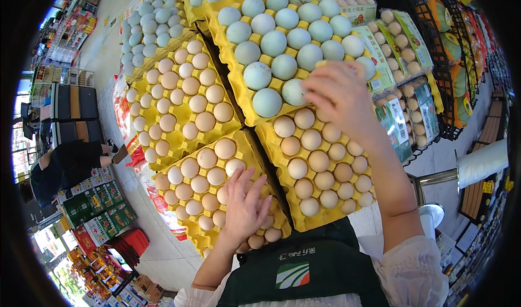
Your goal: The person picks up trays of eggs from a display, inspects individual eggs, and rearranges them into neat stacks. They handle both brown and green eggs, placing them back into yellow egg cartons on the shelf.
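My left hand (245,211) lies over the near-left yellow egg tray (195,235), fingers spread on top of brown eggs (199,184). Blurred, my right hand (340,97) reaches over the near edge of a higher yellow tray (240,91) filled with pale blue-green eggs (273,43). Its fingertips are at a blue-green egg (294,92) in the front row; whether they grip it, I cannot tell. Below that hand, another tray of brown eggs (318,161) sits close to my dark apron (301,262). At the left, a brown-egg tray (154,115) has several bare cups.
Packaged eggs (401,42) and a black wire basket of wrapped produce (452,58) stand at the right. A plastic bag roll (482,164) hangs on a metal holder. Loose blue-green eggs (152,26) are piled at the far left. A person (67,168) bends near stacked cartons (97,205).
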Motion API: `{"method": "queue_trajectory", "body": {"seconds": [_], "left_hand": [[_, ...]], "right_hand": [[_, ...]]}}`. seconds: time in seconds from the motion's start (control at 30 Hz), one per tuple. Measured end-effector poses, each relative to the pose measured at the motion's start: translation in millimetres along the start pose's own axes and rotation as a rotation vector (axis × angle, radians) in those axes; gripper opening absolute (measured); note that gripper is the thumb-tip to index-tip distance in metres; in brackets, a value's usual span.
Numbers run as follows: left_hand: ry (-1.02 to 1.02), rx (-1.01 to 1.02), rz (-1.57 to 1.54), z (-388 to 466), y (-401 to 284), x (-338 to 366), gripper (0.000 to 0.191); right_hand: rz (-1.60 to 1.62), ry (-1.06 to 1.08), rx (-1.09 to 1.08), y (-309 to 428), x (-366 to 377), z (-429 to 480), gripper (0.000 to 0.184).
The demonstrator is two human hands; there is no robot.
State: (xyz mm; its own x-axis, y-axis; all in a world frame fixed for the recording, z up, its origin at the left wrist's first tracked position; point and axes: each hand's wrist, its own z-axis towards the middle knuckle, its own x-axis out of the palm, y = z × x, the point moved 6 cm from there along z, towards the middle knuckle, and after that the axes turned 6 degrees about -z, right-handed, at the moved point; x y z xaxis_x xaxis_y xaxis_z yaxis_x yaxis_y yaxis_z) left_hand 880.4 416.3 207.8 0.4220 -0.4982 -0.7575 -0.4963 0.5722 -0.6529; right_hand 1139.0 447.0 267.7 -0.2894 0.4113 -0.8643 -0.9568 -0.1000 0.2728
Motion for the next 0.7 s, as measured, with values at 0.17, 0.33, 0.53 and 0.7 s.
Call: {"method": "queue_trajectory", "body": {"seconds": [0.17,0.33,0.53,0.7], "left_hand": [[-0.006,-0.001,0.001,-2,3,1,0.049],[0.017,0.012,-0.001,1,-1,3,0.050],[0.026,0.019,0.001,3,-3,4,0.050],[0.017,0.013,-0.010,2,-2,4,0.049]], "right_hand": [[-0.110,0.085,0.091,-26,-22,-1,0.033],[-0.192,0.176,0.063,-27,-9,-5,0.054],[-0.193,0.151,0.029,-23,-5,4,0.050],[-0.102,0.173,0.056,-33,-7,4,0.049]]}}
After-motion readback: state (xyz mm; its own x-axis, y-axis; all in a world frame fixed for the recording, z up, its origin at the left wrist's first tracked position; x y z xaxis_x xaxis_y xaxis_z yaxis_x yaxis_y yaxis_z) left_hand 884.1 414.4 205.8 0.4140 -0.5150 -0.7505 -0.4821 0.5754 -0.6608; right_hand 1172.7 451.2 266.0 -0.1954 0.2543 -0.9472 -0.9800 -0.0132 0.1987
